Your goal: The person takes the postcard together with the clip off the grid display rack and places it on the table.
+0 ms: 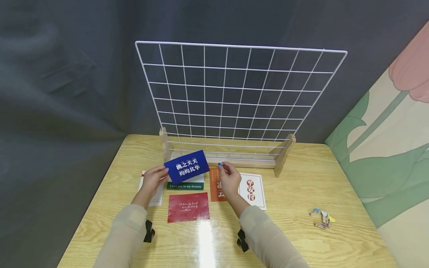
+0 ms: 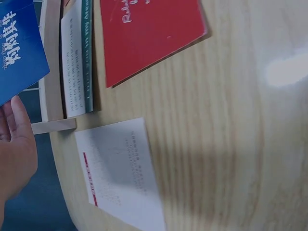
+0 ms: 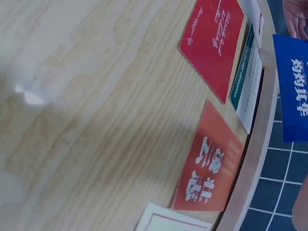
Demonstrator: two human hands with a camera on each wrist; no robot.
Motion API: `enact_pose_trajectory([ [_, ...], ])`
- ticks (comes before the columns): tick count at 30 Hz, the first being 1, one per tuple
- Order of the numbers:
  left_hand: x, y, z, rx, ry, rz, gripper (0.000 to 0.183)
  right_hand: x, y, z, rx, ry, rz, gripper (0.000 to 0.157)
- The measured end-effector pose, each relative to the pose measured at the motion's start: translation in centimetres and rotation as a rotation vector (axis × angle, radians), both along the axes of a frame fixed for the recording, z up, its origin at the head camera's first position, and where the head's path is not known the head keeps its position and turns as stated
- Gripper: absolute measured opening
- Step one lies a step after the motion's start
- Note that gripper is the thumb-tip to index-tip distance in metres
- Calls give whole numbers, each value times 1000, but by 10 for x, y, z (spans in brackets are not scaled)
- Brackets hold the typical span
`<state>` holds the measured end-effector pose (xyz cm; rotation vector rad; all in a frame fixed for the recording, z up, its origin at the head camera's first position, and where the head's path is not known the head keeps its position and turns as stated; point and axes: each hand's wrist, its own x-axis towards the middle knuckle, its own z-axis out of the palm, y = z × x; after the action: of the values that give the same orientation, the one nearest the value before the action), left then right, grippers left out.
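Note:
My left hand [image 1: 152, 183] pinches a blue card [image 1: 186, 166] with white Chinese characters by its left end. The card is held tilted in front of the white wire grid [image 1: 234, 96], over a white and green card [image 1: 185, 185]. To its right, my right hand [image 1: 229, 180] pinches a small blue-topped clip [image 1: 220, 164] between thumb and fingers, near the grid's wooden base. In the left wrist view the thumb of the left hand [image 2: 18, 154] lies at the blue card's [image 2: 19, 53] lower edge. Only part of the right hand [image 3: 301, 207] enters the right wrist view.
Flat on the table [image 1: 301, 193] lie a red card [image 1: 188, 207], an orange card [image 3: 208, 163], a white card with red characters [image 1: 258, 190] and a white card at left [image 2: 120, 173]. Several small wooden clips [image 1: 323, 219] sit at right. Wooden feet [image 1: 285, 154] support the grid.

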<state>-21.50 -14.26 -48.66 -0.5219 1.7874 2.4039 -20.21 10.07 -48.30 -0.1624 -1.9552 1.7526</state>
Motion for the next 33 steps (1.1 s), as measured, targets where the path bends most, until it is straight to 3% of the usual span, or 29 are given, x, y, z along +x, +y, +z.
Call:
enact_pose_trajectory([
  [3, 2, 1, -8, -19, 15, 1, 17, 2, 5, -3, -29, -15, -5, 13],
  [4, 0, -3, -19, 14, 52, -18, 16, 3, 7, -4, -37, -21, -5, 13],
  [8, 1, -1, -27, 27, 86, -25, 11, 5, 16, -10, -72, -37, -11, 15],
  [9, -1, -4, -36, 76, 121, -47, 11, 6, 18, -11, -79, -45, -18, 16],
  [10, 0, -3, -36, 83, 122, -49, 11, 7, 20, -12, -86, -51, -25, 16],
  [11, 4, 2, -28, 49, 92, -31, 11, 8, 22, -13, -93, -60, -37, 17],
  [15, 7, 8, -27, 67, 61, -32, 9, 11, 31, -20, -133, -100, -87, 18],
  [16, 10, 13, -21, 27, 28, -14, 10, 11, 33, -21, -143, -106, -101, 18],
  [17, 10, 13, -23, 33, 34, -23, 9, 12, 35, -23, -155, -114, -117, 18],
  [19, 9, 12, -33, 44, 48, -41, 8, 13, 39, -26, -169, -118, -147, 17],
  [24, -1, 4, -74, 90, 58, -73, 11, 18, 48, -33, -189, -109, -198, 14],
  [27, -3, 6, -84, 95, 31, -59, 13, 21, 55, -38, -196, -106, -214, 14],
  [29, 0, 11, -79, 82, 17, -49, 12, 23, 59, -41, -196, -110, -230, 14],
  [33, 13, 22, -56, 45, 18, -39, 10, 27, 68, -46, -212, -110, -251, 15],
])
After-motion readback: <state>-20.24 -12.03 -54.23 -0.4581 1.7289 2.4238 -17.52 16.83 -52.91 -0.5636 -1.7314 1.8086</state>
